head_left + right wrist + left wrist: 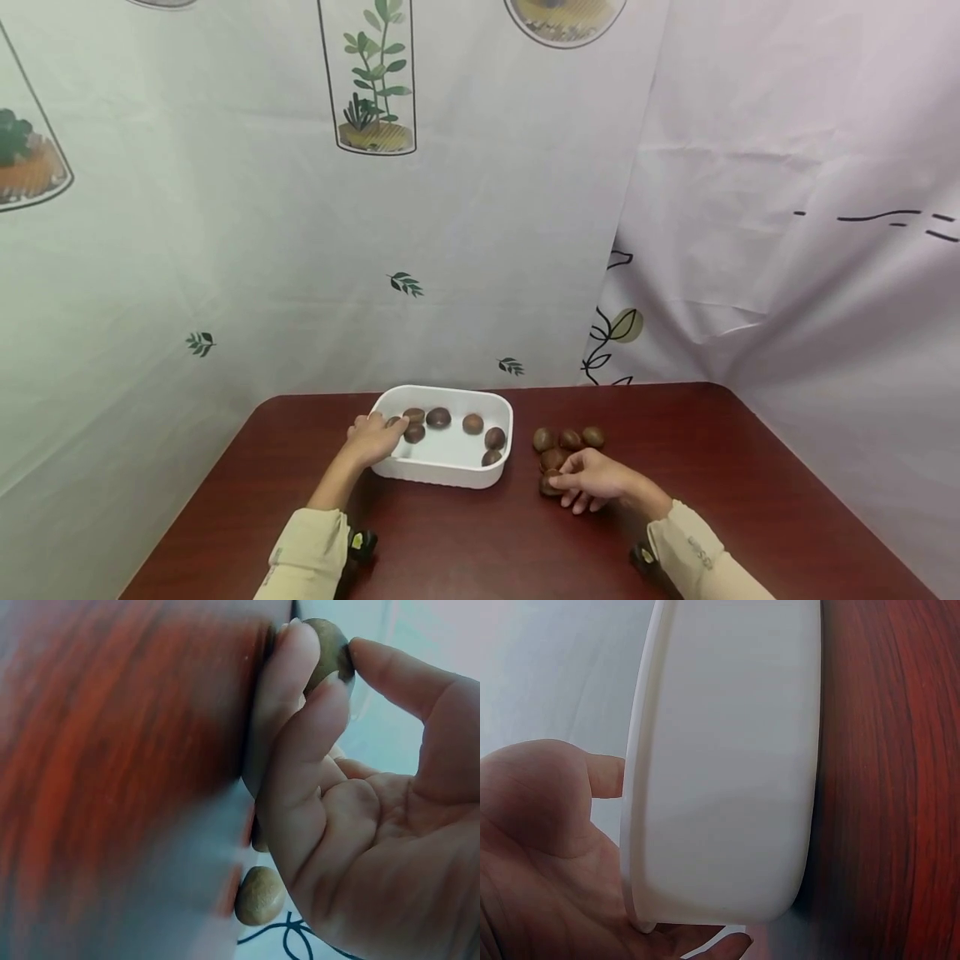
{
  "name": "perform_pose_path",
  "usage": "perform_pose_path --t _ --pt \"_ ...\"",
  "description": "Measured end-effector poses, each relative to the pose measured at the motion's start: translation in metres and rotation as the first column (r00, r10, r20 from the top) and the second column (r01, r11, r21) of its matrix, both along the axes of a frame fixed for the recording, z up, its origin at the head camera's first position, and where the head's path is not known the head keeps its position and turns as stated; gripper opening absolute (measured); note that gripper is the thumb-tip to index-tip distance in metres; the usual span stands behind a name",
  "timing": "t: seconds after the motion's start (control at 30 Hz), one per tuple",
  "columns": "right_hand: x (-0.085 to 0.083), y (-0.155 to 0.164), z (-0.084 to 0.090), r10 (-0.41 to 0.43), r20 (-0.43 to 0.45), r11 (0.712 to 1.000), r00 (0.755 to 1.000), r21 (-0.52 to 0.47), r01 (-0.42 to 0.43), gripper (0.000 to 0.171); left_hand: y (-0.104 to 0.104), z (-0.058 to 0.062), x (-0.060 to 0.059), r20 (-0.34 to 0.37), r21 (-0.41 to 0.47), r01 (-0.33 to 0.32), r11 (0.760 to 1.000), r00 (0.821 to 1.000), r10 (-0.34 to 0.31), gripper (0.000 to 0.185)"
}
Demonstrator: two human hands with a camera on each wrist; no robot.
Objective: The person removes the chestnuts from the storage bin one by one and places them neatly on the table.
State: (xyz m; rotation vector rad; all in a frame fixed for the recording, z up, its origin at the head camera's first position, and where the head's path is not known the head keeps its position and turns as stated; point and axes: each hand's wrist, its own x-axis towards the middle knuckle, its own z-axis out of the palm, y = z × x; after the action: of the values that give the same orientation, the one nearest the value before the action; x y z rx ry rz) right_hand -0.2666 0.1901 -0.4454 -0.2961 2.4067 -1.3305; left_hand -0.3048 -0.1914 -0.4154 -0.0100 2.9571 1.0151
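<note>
A white tray (448, 473) stands on the dark red table (465, 542) and holds several brown nuts (438, 417). My left hand (377, 437) grips the tray's left rim, fingers over the edge. In the left wrist view the tray's outer wall (727, 765) fills the frame, with my left hand (547, 847) against its rim. Right of the tray lies a small pile of nuts (568, 439). My right hand (581, 481) rests at the pile's near end. In the right wrist view my right hand (341, 667) pinches one nut (326, 641) between thumb and fingers.
Printed fabric curtains hang close behind the table and along both sides. Another loose nut (260, 895) lies beyond the right hand. Bare tabletop stretches in front of the tray and toward the right edge.
</note>
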Motion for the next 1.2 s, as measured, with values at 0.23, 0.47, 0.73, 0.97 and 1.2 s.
perform_pose_path --t 0.23,0.47,0.73,0.97,1.2 --pt "0.001 0.003 0.006 -0.034 0.004 0.999 0.999 0.017 0.034 0.03 -0.002 -0.002 -0.002 -0.007 0.008 0.012 1.0 1.0 -0.012 0.067" --pt "0.0 -0.004 0.033 -0.109 -0.2 0.993 0.974 0.023 0.116 0.018 0.003 0.003 -0.004 -0.029 -0.006 0.016 1.0 0.999 -0.016 0.067" --pt "-0.017 -0.058 0.063 -0.045 -0.205 0.993 0.978 -0.12 0.021 0.015 -0.001 -0.003 -0.004 -0.013 -0.006 -0.001 1.0 1.0 0.001 0.067" --pt "-0.034 -0.118 0.057 0.042 -0.192 0.987 0.981 -0.143 -0.07 0.021 0.0 -0.003 -0.002 -0.027 0.002 -0.003 1.0 1.0 0.003 0.069" --pt "-0.038 -0.17 0.041 0.065 -0.125 0.98 0.99 -0.178 -0.087 0.032 0.001 -0.003 -0.002 -0.022 0.0 0.003 1.0 1.0 -0.003 0.069"
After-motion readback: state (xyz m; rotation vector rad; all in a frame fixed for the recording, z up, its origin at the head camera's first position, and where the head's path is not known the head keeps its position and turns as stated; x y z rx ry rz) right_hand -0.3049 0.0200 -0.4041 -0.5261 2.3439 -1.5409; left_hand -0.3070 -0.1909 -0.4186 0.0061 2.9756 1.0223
